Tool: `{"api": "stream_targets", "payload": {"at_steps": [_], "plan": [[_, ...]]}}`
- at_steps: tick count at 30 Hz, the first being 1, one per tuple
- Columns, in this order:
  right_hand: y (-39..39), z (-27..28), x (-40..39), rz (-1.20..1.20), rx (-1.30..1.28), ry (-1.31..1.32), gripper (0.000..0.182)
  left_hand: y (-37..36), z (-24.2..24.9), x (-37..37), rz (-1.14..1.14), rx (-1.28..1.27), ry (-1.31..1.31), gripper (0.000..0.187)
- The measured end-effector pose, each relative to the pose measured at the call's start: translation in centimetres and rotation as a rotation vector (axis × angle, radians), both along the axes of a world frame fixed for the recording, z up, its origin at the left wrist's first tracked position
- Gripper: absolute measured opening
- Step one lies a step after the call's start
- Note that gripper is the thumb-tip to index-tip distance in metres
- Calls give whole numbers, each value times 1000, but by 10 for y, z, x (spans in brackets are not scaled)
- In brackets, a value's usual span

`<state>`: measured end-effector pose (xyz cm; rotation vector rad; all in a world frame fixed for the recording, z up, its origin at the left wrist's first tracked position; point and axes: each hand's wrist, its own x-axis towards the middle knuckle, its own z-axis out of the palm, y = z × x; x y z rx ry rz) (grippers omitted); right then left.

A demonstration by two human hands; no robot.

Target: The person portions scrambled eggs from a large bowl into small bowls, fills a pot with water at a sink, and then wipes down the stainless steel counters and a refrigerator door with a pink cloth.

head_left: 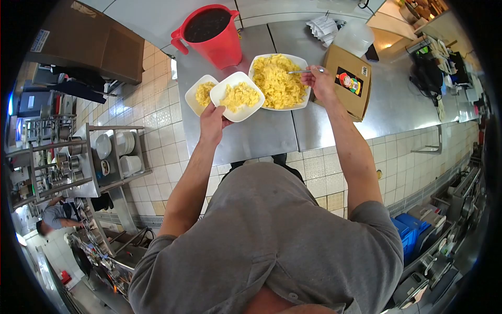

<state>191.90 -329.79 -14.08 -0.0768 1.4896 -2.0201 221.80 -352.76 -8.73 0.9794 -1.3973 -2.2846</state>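
My left hand (213, 121) grips the near edge of a small white square bowl (236, 114) with some scrambled egg (241, 97) in it. This bowl overlaps the right side of another small white bowl (191, 94), which also has egg in it. Closed around the handle of a metal spoon (302, 71), my right hand (320, 81) is over the right edge of a large white dish (293, 107). A heap of scrambled egg (280, 78) fills that dish. The spoon's tip points left at the egg; whether it carries any is too small to tell.
A red pitcher (224, 49) of dark liquid stands behind the bowls. Right of the large dish lies a cardboard box (361, 78) with a colourful label; a clear plastic container (354, 37) and crumpled paper (322, 29) sit behind it. Another person (57, 215) is far left, near shelves.
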Motion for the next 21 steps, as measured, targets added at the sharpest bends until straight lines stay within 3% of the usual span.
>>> {"api": "stream_targets", "payload": {"at_steps": [12,21], "plan": [[12,11,11,-23,-16,-51,23,-7,-8,-2,9,21,-39,38],[-9,82,46,107,-25,10,21,22,-5,-38,-106,63,17,36]]}}
